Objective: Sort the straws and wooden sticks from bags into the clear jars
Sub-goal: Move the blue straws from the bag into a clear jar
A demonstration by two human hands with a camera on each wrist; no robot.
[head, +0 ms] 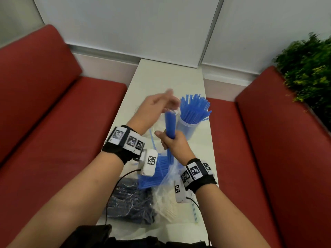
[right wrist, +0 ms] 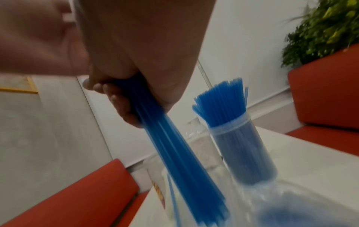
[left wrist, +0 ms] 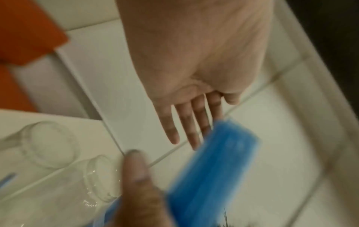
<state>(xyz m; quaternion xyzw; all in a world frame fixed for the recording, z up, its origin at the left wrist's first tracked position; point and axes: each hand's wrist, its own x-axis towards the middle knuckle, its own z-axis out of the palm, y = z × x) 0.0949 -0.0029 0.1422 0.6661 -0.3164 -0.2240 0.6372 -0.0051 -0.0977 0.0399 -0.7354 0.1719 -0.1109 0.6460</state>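
My right hand (head: 171, 141) grips a bundle of blue straws (head: 169, 123), held upright above the table (head: 161, 76). In the right wrist view the bundle (right wrist: 180, 150) runs down from my right hand's curled fingers (right wrist: 116, 98). Just to the right stands a clear jar (head: 188, 127) packed with blue straws (head: 195, 106); the right wrist view shows this jar (right wrist: 242, 153) close by. My left hand (head: 166, 100) hovers open above the bundle's top, fingers straight. The left wrist view shows its fingers (left wrist: 184, 122) near the bundle's end (left wrist: 223, 145). Two empty clear jars (left wrist: 48, 142) (left wrist: 101, 176) stand on the table's left.
Near the front edge lie an open bag of blue straws (head: 155, 172), a bag of dark straws (head: 130, 201) and a bag of pale wooden sticks (head: 166, 204). Red bench seats (head: 53, 140) (head: 268, 158) flank the narrow table. A green plant (head: 308, 68) stands at the right.
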